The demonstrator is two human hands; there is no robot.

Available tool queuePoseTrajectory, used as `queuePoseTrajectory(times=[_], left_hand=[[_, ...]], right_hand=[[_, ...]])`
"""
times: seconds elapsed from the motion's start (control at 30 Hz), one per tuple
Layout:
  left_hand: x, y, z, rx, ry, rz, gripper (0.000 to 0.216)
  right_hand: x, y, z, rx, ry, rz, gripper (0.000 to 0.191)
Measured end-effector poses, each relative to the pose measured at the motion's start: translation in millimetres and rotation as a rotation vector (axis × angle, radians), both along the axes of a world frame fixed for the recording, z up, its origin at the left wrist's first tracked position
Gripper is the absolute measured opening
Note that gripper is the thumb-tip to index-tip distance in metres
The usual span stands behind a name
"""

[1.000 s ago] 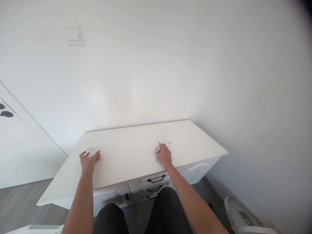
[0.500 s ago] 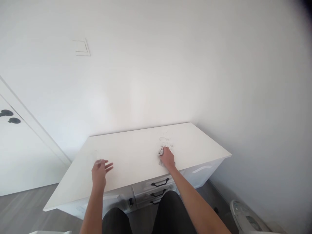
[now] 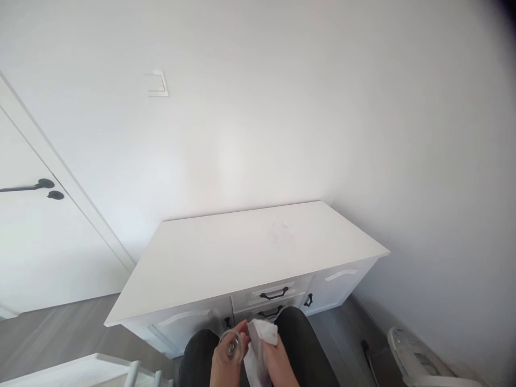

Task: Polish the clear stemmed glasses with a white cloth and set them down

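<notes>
Both my hands are low at the bottom edge of the view, above my dark-trousered lap. My left hand [image 3: 226,363] is closed round a clear glass [image 3: 231,343], its rim tilted toward me. My right hand [image 3: 278,363] grips a white cloth [image 3: 262,336] that touches the glass on its right side. The white desk [image 3: 258,252] stands in front of me, with nothing I can make out on its top except a faint smudge near the back right.
The desk has drawers with black handles [image 3: 273,294] under its middle. A white door with a black lever handle [image 3: 34,187] is at the left. A wall switch plate [image 3: 158,84] sits above. A white appliance [image 3: 419,360] stands on the floor at the right.
Both hands have left the desk top and come down to my lap. The glass that stood at the back right is now in my left hand, with the cloth against it.
</notes>
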State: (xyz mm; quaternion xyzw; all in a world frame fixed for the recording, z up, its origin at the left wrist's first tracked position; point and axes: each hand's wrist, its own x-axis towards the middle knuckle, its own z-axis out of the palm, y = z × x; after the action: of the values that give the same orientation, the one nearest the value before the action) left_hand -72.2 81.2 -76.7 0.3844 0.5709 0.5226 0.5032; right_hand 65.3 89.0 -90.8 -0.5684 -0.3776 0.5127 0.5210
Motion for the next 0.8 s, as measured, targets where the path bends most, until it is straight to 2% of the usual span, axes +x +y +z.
queuePoseTrajectory(times=[0.07,0.1,0.2,0.3,0.4,0.47,0.53,0.63,0.7,0.8], left_hand=[[-2.4,-9.9,-0.8,0.058,0.145,-0.031,0.059],[-5.0,-13.8,1.5,0.082,0.193,-0.019,0.057],[-18.2,-22.4,16.7,0.129,0.263,0.030,0.051],[-34.0,-30.5,38.1,0.150,0.330,0.047,0.046],[-42.0,-40.4,56.0,0.194,0.370,0.088,0.045],[-40.7,-46.4,62.6,0.208,0.397,0.088,0.045],[-35.4,-50.8,64.4,0.203,0.408,0.041,0.045],[-22.7,-54.3,60.8,0.214,0.365,-0.032,0.047],[-12.8,-55.1,57.1,0.250,0.309,-0.011,0.049],[-1.0,-54.3,53.7,0.330,0.255,0.069,0.053]], right_hand=[[-16.2,-16.0,3.8,-0.142,0.364,0.145,0.034],[-21.0,-19.8,9.7,-0.156,0.493,0.223,0.035],[-23.8,-23.6,35.8,-0.059,0.683,0.370,0.028],[-15.7,-27.7,57.8,0.046,0.576,0.317,0.032],[-1.7,-34.7,68.3,0.250,0.227,0.263,0.021],[8.9,-40.5,71.5,0.393,0.064,0.267,0.027],[18.1,-46.6,73.0,0.445,0.083,0.286,0.025],[24.9,-53.6,71.8,0.429,0.237,0.360,0.027],[25.1,-55.3,69.3,0.414,0.220,0.369,0.035],[24.5,-54.2,66.2,0.379,0.119,0.281,0.038]])
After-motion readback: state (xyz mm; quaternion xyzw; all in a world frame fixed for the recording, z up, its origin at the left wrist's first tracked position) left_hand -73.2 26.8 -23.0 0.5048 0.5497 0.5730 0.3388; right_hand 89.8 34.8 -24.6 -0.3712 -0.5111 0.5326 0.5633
